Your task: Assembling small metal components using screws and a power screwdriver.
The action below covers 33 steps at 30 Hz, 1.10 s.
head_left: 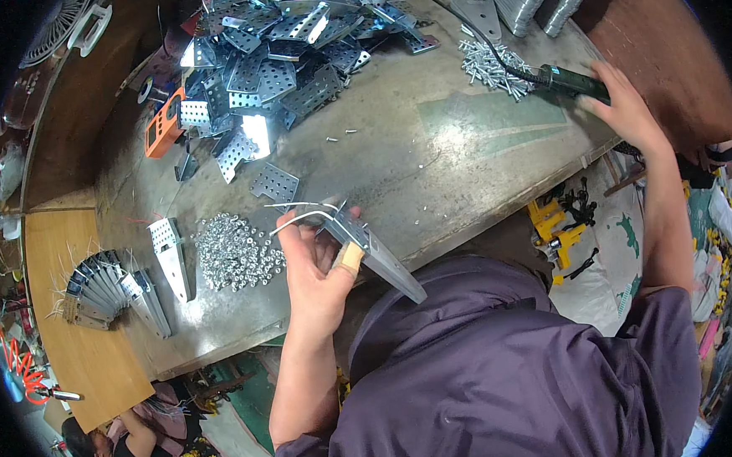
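My left hand (pixel 314 269) grips a tapered grey metal housing (pixel 388 269) near the table's front edge. Two white wires stick out of the housing's wide end, and its narrow end points down to the right. Tan tape wraps my left thumb. At the far right my right hand (pixel 627 108) is closed round a dark corded electric screwdriver (pixel 573 83), whose tip end lies by a heap of screws (pixel 494 68). Left of my left hand sits a pile of small shiny nuts (pixel 235 251), with a perforated metal plate (pixel 274 184) just beyond it.
A big heap of perforated plates (pixel 276 66) covers the table's back. An orange device (pixel 163 123) stands beside it. Several tapered housings (pixel 94 283) are lined up at the left, near a single one (pixel 168 256). Stacked metal parts (pixel 528 1) stand back right. Another person (pixel 136 439) is lower left.
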Available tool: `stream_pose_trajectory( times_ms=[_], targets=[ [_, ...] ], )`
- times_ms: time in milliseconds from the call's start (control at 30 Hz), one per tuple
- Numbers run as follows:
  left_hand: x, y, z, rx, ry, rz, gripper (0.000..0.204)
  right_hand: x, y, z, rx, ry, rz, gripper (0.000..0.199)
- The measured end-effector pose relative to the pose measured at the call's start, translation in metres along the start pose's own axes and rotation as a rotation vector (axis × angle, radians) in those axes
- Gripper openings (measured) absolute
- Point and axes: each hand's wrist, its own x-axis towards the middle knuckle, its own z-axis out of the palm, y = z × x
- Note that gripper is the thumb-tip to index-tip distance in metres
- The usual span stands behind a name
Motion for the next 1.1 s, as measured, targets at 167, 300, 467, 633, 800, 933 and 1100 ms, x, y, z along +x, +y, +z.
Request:
stream_pose_trajectory(
  times_ms=[167, 300, 467, 633, 800, 933, 1100],
  targets=[
    [0.000, -0.001, -0.001, 0.017, 0.059, 0.049, 0.053, -0.005, 0.009, 0.005, 0.105, 0.027, -0.080, 0.064],
    [0.000, -0.004, -0.002, -0.058, 0.022, 0.003, 0.064, -0.028, -0.045, 0.014, 1.274, -0.084, -0.077, 0.052],
    [0.000, -0.001, -0.002, -0.057, 0.039, 0.001, 0.063, -0.041, -0.155, 0.032, 2.373, -0.384, -0.270, 0.041],
    [0.003, -0.006, -0.003, -0.032, 0.020, 0.051, 0.062, -0.022, -0.188, 0.059, 2.683, -0.323, 0.131, 0.033],
    [0.002, -0.008, -0.002, -0.042, 0.028, 0.082, 0.062, -0.021, -0.198, 0.059, 2.749, -0.336, 0.183, 0.029],
    [0.003, -0.012, -0.007, -0.027, 0.001, 0.108, 0.063, -0.023, -0.200, 0.058, 2.784, -0.330, 0.230, 0.029],
    [0.001, -0.011, -0.004, -0.044, 0.020, 0.108, 0.063, -0.023, -0.202, 0.061, 2.773, -0.309, 0.264, 0.029]
  ],
)
